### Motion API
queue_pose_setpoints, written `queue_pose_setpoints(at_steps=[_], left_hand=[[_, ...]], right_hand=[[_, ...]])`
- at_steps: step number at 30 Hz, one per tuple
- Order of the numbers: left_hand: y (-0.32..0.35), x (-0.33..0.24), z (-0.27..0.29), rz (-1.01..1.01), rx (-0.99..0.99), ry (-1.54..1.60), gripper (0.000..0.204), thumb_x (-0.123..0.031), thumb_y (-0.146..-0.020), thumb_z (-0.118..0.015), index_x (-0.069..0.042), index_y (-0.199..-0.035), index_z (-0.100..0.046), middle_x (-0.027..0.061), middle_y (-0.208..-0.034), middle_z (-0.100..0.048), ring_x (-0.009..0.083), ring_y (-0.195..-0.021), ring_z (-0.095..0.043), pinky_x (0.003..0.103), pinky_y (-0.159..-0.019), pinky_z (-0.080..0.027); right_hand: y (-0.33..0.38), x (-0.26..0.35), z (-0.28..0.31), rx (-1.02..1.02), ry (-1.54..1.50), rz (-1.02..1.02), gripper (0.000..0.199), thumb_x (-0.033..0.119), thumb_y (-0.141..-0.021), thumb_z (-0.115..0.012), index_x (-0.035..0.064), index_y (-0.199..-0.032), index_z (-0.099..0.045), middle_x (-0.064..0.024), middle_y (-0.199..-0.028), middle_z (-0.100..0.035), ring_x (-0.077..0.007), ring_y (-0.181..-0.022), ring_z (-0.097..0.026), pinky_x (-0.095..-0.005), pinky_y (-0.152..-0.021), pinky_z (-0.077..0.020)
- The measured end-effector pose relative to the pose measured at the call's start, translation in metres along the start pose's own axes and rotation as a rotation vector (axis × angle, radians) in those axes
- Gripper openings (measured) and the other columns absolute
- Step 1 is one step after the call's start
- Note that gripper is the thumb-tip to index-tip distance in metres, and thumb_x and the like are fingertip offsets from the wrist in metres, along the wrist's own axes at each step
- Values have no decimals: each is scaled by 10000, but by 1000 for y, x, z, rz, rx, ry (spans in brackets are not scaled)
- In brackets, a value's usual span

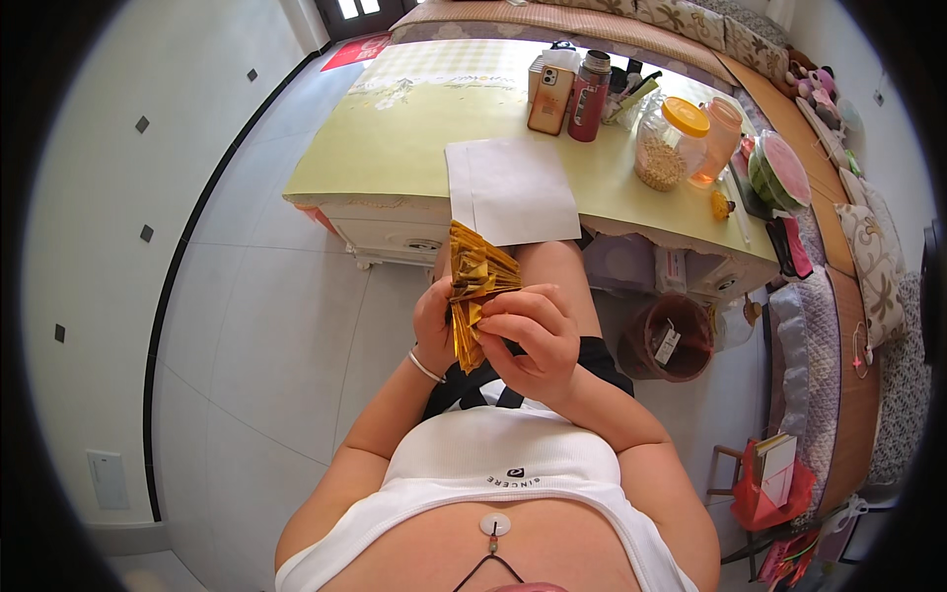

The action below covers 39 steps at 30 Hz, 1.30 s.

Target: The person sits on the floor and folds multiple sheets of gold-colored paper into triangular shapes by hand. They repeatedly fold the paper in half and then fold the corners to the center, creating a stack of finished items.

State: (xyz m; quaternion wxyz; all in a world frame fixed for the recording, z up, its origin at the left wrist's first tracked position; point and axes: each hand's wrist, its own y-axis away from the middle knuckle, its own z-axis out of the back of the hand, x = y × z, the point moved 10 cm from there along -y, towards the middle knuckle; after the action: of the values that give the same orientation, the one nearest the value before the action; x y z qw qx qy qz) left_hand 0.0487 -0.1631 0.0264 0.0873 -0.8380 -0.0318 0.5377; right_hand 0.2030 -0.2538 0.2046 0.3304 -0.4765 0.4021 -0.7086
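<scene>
A bundle of folded, shiny gold paper [473, 268] is held above my lap, its pleated layers fanned out at the top and bottom. My left hand [432, 321] grips it from the left side, fingers mostly hidden behind the paper. At its right edge, my right hand [533, 340] pinches a fold of the gold paper between thumb and fingers. Just beyond the bundle, white paper sheets [513, 187] lie at the near edge of the table, overhanging it a little.
On the yellow-green table [375, 158] stand a phone [550, 99], a red thermos [589, 99], a jar with a yellow lid [673, 143], an orange-tinted jar [718, 143] and a cut watermelon [779, 171]. A dark red bin [667, 337] sits on the floor at right.
</scene>
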Motion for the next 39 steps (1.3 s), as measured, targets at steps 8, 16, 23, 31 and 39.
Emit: queue_pose_setpoints(at_steps=[8, 16, 23, 31, 39], left_hand=[[0, -3, 2, -94, -13, -89, 323, -233, -968, -712, 5, -1160, -611, 131, -1054, -706, 237, -917, -701, 334, -819, -563], [2, -3, 1, -86, 100, -164, 517, -467, -1043, -490, -12, -1267, -592, 146, -1179, -662, 246, -1059, -663, 389, -964, -548], [4, -5, 1, -78, 85, -175, 482, -422, -1056, -434, -22, -1273, -595, 143, -1194, -657, 236, -1075, -659, 372, -965, -551], [2, -1, 6, -99, 19, -173, 272, -245, -1033, -607, -19, -1185, -599, 117, -1075, -694, 216, -932, -695, 317, -805, -568], [1, -7, 6, -141, 13, -238, 319, -275, -976, -695, -27, -1153, -602, 119, -1054, -707, 232, -919, -700, 335, -800, -565]], right_hand=[[-6, 2, -4, 56, 25, 14, 244, 53, -759, -779, 99, -993, -733, -14, -978, -713, -217, -810, -627, -357, -727, -441], [-2, 5, -2, 31, 124, 27, 232, 58, -772, -762, 102, -1000, -763, -26, -1117, -714, -234, -962, -623, -362, -816, -477], [0, 2, -5, 65, 87, 19, 232, 57, -759, -774, 104, -985, -764, -45, -1186, -706, -245, -996, -626, -372, -851, -487], [-9, 3, -9, 78, -66, -12, 214, 24, -728, -753, 85, -926, -702, -62, -1106, -690, -293, -992, -635, -395, -879, -500], [-7, 4, -14, 139, -64, 5, 202, 25, -738, -748, 92, -921, -694, -40, -1049, -714, -272, -974, -655, -389, -859, -492]])
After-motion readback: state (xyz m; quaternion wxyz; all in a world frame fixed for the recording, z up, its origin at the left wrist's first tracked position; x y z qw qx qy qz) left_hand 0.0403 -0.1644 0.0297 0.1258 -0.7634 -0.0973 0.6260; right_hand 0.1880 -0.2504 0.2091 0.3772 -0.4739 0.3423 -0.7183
